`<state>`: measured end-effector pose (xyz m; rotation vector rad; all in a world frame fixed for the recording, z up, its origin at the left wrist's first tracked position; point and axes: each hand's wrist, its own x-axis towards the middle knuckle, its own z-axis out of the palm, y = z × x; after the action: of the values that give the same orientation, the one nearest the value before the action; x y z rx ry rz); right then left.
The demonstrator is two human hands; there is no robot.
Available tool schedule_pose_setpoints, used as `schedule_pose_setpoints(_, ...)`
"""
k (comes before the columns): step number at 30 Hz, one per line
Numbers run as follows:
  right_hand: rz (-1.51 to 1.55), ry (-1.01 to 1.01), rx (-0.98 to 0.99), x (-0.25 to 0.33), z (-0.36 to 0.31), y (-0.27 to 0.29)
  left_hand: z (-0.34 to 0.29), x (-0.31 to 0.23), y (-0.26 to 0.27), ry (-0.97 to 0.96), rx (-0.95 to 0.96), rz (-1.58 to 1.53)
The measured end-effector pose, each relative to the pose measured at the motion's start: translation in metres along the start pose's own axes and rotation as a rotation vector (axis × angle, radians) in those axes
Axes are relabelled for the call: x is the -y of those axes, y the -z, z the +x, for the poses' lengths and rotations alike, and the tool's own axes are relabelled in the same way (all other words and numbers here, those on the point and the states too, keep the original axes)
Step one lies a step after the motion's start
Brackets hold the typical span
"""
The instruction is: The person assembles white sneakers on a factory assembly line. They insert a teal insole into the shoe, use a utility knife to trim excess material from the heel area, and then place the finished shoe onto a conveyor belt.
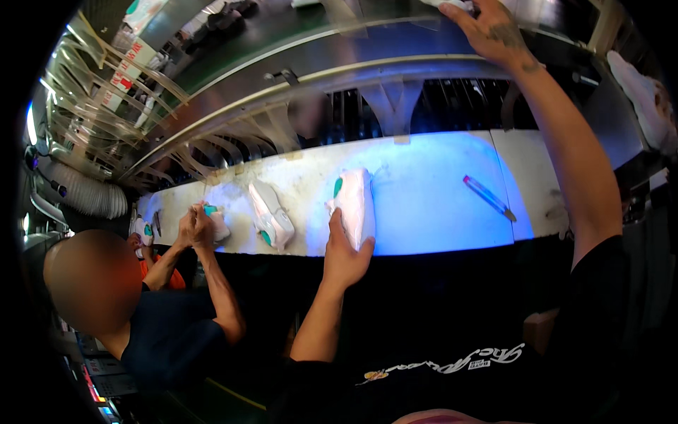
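My left hand [348, 253] is closed round the near end of a white shoe [358, 201] with a green patch, which lies on the lit white bench top [431, 212]. My right arm reaches far forward, and my right hand [493, 32] is at the upper edge of the picture over the metal conveyor. Its fingers are on a white thing [455, 4], mostly cut off by the edge, so its kind is unclear. Left of my left hand lies another white and grey shoe [270, 215] with a green patch. A pen-like stick [489, 198] with a dark tip lies to the right.
A co-worker [176, 318] at my left holds a white and green shoe [215, 220] in both hands. Beyond the bench run a metal rail [318, 83] and hanging clear strips [390, 106]. A white shoe [641, 95] rests at the far right. A ribbed hose [88, 187] stands far left.
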<state>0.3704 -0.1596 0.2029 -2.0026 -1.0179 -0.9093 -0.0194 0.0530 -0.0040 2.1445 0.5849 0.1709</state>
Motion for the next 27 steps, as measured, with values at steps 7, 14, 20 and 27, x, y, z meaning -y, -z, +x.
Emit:
schedule_pose_setpoints(7,0.133,0.200,0.292,0.095,-0.253,0.066,-0.029,-0.013,-0.045,-0.135,0.099,-0.072)
schedule_pose_setpoints(14,0.334,-0.090,0.533,0.129,-0.378,0.064,-0.037,-0.069,-0.027,-0.103,0.115,0.402)
schedule_pose_setpoints(20,0.290,-0.168,0.326,0.114,-0.356,0.045,0.047,-0.087,-0.048,-0.653,-0.042,0.553)
schedule_pose_setpoints(27,0.208,-0.410,0.429,0.104,-0.343,0.033,0.079,-0.096,-0.071,-0.713,0.164,0.626)
